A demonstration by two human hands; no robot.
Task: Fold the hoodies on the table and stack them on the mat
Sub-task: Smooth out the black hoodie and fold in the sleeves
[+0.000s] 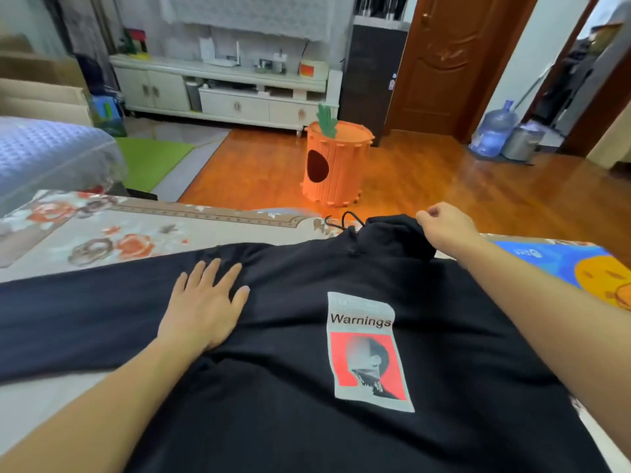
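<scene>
A black hoodie [461, 336] lies spread face up over the table, with a white and red "Warnings" print on its chest. One sleeve stretches out to the left. My left hand [205, 303] rests flat with fingers apart on the hoodie's left shoulder area. At the far edge my right hand [444, 227] pinches the bunched black hood [392, 233], and a drawstring loops out beside it. A blue mat with orange shapes [563, 264] lies at the right, partly under the hoodie and my right forearm.
A floral cloth [102, 233] covers the table on the left. Beyond the far edge stand an orange carrot-shaped bin [336, 162] on the wooden floor, a white cabinet [222, 90] at the back, a blue-covered bed [44, 148] at left and a water jug [495, 131] at right.
</scene>
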